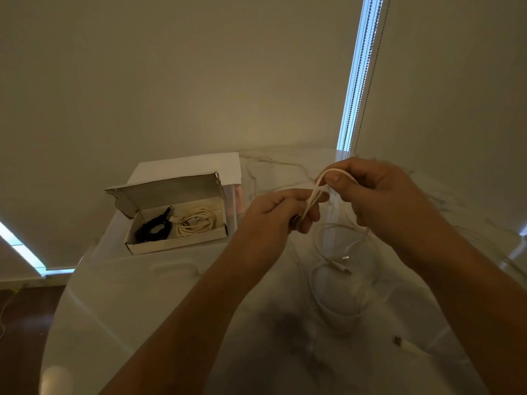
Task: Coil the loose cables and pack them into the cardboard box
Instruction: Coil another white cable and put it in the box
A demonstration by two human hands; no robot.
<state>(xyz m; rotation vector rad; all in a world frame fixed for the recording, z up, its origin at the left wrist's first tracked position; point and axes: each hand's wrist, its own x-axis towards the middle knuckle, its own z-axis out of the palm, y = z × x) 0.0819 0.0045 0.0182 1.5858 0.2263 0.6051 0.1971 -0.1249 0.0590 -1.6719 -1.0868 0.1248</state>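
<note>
Two coils (black [151, 230], white [196, 220]) lie in the box [174, 246]; left hand [281, 210] and right hand [370, 192] pinch a third cable's [316, 192] first loop; most remains uncoiled.

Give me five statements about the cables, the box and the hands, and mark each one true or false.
1. The cardboard box is open. True.
2. The box holds a coiled black cable and a coiled white cable. True.
3. The left hand rests flat on the table. False: its fingers grip the white cable being coiled, above the table.
4. The right hand holds a loop of that same cable. True.
5. All of this cable is gathered in the hands. False: much of it lies loose on the table.
</note>
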